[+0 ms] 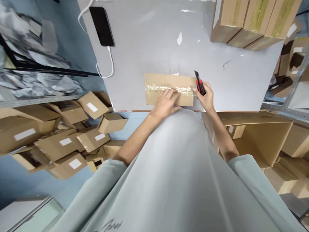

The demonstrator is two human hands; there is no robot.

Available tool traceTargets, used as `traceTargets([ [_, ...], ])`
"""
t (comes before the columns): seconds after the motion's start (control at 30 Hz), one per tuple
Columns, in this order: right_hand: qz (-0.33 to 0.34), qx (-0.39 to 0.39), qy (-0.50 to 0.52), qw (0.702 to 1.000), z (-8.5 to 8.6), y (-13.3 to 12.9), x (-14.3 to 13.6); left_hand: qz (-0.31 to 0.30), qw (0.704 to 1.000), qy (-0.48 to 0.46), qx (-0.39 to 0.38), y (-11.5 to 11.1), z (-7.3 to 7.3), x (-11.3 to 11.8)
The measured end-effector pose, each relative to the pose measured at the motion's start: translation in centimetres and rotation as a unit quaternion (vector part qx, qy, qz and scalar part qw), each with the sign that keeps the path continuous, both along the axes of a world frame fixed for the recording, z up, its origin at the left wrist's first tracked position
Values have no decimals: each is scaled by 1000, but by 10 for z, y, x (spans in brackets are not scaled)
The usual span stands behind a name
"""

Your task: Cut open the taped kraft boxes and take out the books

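Observation:
A taped cardboard box (169, 80) lies at the front edge of the white table, with shiny clear tape running lengthwise along its top. My left hand (166, 101) rests flat on the near part of the box, fingers stretched out over the tape. At the box's right end, my right hand (206, 96) grips a red and black box cutter (200, 85). Its dark blade points up and away from me, beside the box's right edge. The fingers wrap around the handle, and part of it is hidden by them.
Several taped boxes (251, 22) stand at the table's back right. A black phone (101, 26) with a white cable (112, 66) lies at the back left. Cardboard boxes (62, 141) pile up on the left floor; a large open carton (260, 138) stands at right below the table (154, 42).

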State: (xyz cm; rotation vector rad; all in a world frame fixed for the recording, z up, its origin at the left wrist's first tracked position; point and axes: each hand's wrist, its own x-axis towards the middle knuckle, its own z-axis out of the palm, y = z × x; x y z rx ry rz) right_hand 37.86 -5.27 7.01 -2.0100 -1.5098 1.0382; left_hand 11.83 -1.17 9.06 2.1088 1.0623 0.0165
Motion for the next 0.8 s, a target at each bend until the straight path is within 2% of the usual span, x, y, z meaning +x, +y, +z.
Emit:
traceTargets([
  [0.07, -8, 34, -25, 999, -5, 7, -1, -19, 999, 25, 10, 0, 1, 16],
  [0.2, 35, 28, -41, 998, -10, 17, 5, -19, 998, 61, 20, 7, -4, 28],
  [0.4, 65, -6, -92, 994, -5, 21, 5, -11, 999, 41, -4, 25, -28, 41],
  [0.5, 68, -21, -110, 991, -5, 22, 3, -9, 1000, 28, 4, 27, -34, 44],
  [0.67, 50, -17, -89, 995, -5, 19, 1, -15, 998, 62, 23, 10, -24, 39],
  [0.8, 29, -16, -79, 996, -1, 15, -1, -7, 998, 47, 39, -5, -14, 35],
])
